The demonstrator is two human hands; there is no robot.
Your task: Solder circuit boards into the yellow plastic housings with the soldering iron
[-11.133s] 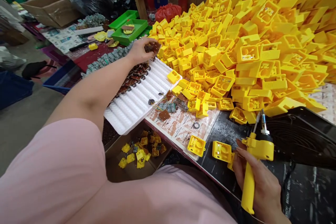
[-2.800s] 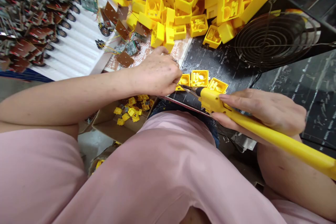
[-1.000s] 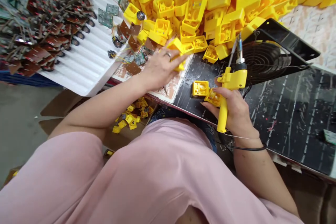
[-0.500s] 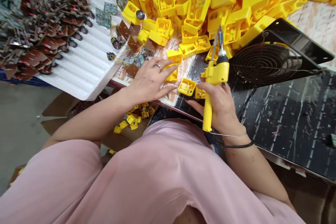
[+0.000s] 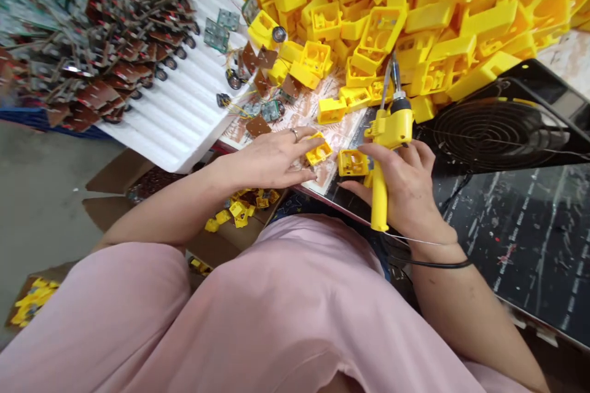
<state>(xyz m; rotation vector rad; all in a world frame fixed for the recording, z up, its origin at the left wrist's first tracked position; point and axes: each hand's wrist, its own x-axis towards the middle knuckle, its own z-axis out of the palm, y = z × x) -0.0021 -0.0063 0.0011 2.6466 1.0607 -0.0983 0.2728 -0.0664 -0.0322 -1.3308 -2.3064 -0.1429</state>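
My left hand (image 5: pixel 279 158) lies palm down with its fingers stretched apart, the fingertips touching a small open yellow plastic case (image 5: pixel 319 151) at the table's front edge. My right hand (image 5: pixel 405 178) is wrapped round a yellow soldering gun (image 5: pixel 380 190), whose metal tip and thin feed tube point away from me. Solder wire trails from the handle's lower end. Beside the right thumb sits a second yellow case (image 5: pixel 353 163) with small metal parts inside. Part of another case is hidden behind the soldering gun.
A heap of yellow cases (image 5: pixel 428 12) fills the back. Circuit boards with small wheels (image 5: pixel 110 73) crowd the white foam tray (image 5: pixel 179 141) at left. Loose brown boards (image 5: pixel 258 126) lie near my left hand. A black fan (image 5: pixel 488 129) stands right. Below the edge, a carton holds yellow pieces (image 5: pixel 239 212).
The view has shifted, so most things appear farther right. My left fingers have drawn the small yellow case a little towards me. My right hand still holds the soldering gun.
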